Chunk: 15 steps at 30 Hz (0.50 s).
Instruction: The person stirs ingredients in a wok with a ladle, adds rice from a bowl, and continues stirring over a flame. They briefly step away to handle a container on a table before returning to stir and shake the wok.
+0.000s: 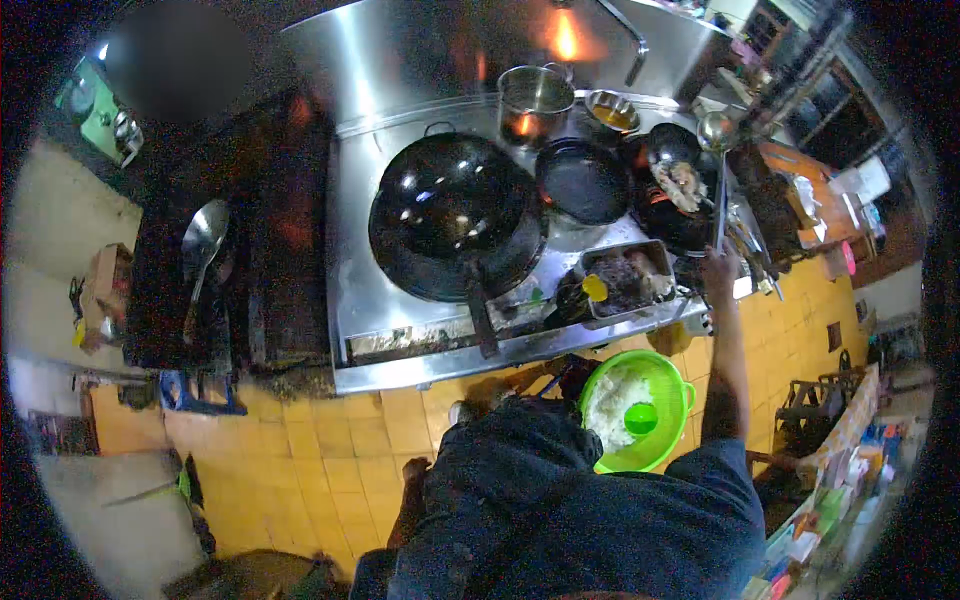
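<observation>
My right hand [722,268] is closed around the handle of a metal ladle [717,135], whose bowl is raised at the stove's right side. Left of the ladle, a dark wok [667,205] holds some pale food [682,185]. My left hand [415,468] hangs low beside my body, over the tiled floor; its fingers are too small and dark to make out. A large black wok [455,210] with a handle rests on the steel stove [365,362].
Beside that wok are a black pan [583,181], a steel pot [536,105], a small bowl [612,112] and a metal tray [626,281]. A green basket [660,445] of white rice stands below. At left lies a large spoon [206,232].
</observation>
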{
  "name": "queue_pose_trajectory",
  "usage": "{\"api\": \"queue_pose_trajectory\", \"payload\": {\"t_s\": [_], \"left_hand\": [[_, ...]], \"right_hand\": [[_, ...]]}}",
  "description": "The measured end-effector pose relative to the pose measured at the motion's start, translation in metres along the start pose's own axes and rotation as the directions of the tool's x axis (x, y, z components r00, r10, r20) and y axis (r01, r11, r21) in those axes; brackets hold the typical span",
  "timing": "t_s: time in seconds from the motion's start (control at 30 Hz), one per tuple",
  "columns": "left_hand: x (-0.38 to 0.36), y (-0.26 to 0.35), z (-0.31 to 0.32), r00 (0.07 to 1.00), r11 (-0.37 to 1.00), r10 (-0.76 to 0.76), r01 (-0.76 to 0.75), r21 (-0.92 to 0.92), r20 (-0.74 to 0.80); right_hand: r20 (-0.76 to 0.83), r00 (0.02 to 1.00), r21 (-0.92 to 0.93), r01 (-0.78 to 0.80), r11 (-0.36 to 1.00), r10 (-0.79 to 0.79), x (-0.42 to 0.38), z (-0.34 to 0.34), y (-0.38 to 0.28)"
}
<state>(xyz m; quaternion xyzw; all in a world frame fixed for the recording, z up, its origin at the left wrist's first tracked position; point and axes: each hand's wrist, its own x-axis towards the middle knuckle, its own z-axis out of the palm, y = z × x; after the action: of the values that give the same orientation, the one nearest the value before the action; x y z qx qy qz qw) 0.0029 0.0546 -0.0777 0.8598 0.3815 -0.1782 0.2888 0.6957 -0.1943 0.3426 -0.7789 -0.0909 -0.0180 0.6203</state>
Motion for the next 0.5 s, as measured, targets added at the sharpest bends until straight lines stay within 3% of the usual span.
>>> {"api": "queue_pose_trajectory", "payload": {"t_s": [0.03, 0.07, 0.1, 0.17, 0.2, 0.23, 0.27, 0.3, 0.33, 0.37, 0.4, 0.43, 0.47, 0.5], "left_hand": [[0.0, -0.001, -0.001, 0.993, 0.987, 0.091, -0.1, 0.127, 0.077], [0.001, 0.002, 0.001, 0.936, 0.928, 0.343, -0.325, 0.181, -0.081], [-0.002, -0.01, 0.008, 0.982, 0.982, 0.169, -0.175, -0.066, -0.081], [-0.01, 0.027, -0.033, 0.995, 0.867, -0.042, -0.006, -0.499, -0.085], [-0.013, 0.042, -0.045, 0.988, 0.711, -0.146, 0.066, -0.7, -0.056], [-0.018, 0.07, -0.066, 0.969, 0.518, -0.243, 0.1, -0.85, -0.034], [-0.019, 0.089, -0.085, 0.906, 0.12, -0.37, 0.265, -0.957, 0.205], [-0.017, 0.094, -0.088, 0.856, 0.028, -0.431, 0.33, -0.944, 0.287], [-0.017, 0.093, -0.088, 0.886, -0.002, -0.387, 0.278, -0.961, 0.257], [-0.016, 0.083, -0.082, 0.921, -0.176, -0.263, 0.246, -0.953, 0.286], [-0.014, 0.071, -0.074, 0.941, -0.346, -0.135, 0.249, -0.905, 0.311], [-0.018, 0.072, -0.074, 0.931, -0.265, -0.199, 0.248, -0.932, 0.304], [-0.024, 0.079, -0.079, 0.906, -0.134, -0.306, 0.263, -0.955, 0.293], [-0.029, 0.082, -0.083, 0.891, -0.073, -0.356, 0.274, -0.959, 0.281]], "right_hand": [[0.074, 0.997, 0.033, 0.007, 0.999, -0.01, -0.023, 0.002, -0.031], [0.301, 0.939, 0.206, -0.236, 0.95, 0.168, -0.046, 0.0, -0.072], [0.356, 0.898, 0.275, -0.365, 0.889, 0.259, -0.06, 0.003, -0.095], [0.41, 0.834, 0.365, -0.52, 0.772, 0.368, -0.098, 0.013, -0.12], [0.426, 0.825, 0.351, -0.528, 0.773, 0.37, -0.114, 0.021, -0.125], [0.405, 0.88, 0.18, -0.341, 0.922, 0.247, -0.127, 0.026, -0.104], [0.432, 0.856, 0.085, -0.351, 0.932, 0.283, -0.137, 0.04, -0.104], [0.459, 0.829, -0.012, -0.353, 0.936, 0.319, -0.148, 0.054, -0.104], [0.509, 0.792, -0.061, -0.358, 0.932, 0.338, -0.155, 0.077, -0.11], [0.557, 0.751, -0.11, -0.357, 0.928, 0.355, -0.163, 0.099, -0.115], [0.592, 0.755, -0.145, -0.243, 0.959, 0.281, -0.162, 0.116, -0.101], [0.623, 0.754, -0.171, -0.124, 0.977, 0.205, -0.162, 0.132, -0.086], [0.66, 0.75, -0.375, 0.286, 0.881, 0.037, -0.159, 0.144, -0.08], [0.727, 0.678, -0.501, 0.634, 0.59, -0.111, -0.157, 0.157, -0.069]]}}
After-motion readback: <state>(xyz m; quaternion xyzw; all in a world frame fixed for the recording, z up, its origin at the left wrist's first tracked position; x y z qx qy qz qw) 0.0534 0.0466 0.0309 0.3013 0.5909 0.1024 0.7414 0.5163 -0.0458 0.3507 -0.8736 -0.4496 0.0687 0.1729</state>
